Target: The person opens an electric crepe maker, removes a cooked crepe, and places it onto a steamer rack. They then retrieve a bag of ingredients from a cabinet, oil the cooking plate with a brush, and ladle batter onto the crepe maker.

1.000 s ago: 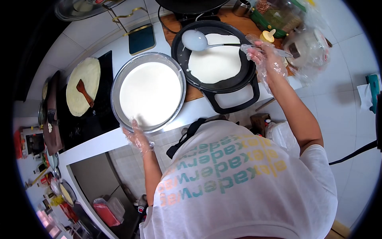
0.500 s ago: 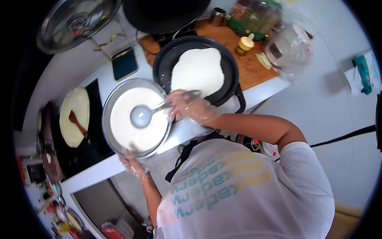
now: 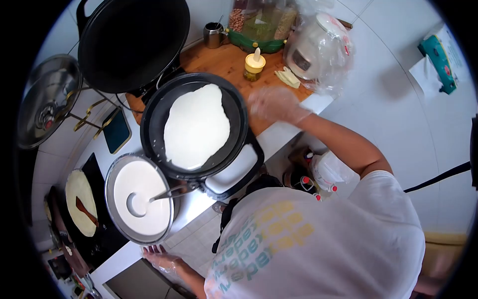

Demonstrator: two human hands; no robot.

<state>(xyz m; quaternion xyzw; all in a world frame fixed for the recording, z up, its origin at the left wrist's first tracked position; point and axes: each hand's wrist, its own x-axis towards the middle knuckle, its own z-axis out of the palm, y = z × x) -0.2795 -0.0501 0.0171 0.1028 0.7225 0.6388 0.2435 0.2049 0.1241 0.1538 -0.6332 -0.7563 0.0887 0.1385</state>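
My right hand, in a clear plastic glove, is over the wooden board beside the black pan. It is smeared by motion, and no object shows in it. White batter lies in an uneven sheet inside the pan. A ladle stands in the metal bowl of white batter. Its scoop sits in the batter and its handle leans over the rim toward the pan's handle. My left hand, also gloved, is at the counter edge just below the bowl, fingers stretched out and holding nothing.
A yellow-topped oil jar stands on the wooden board. A plastic-wrapped appliance is behind it. A raised black lid adjoins the pan. At left, a pale flatbread with a wooden spatula lies on a dark surface.
My right hand has let go of the ladle and moved right, past the pan. My left hand has come away from the bowl's rim. The view has shifted.
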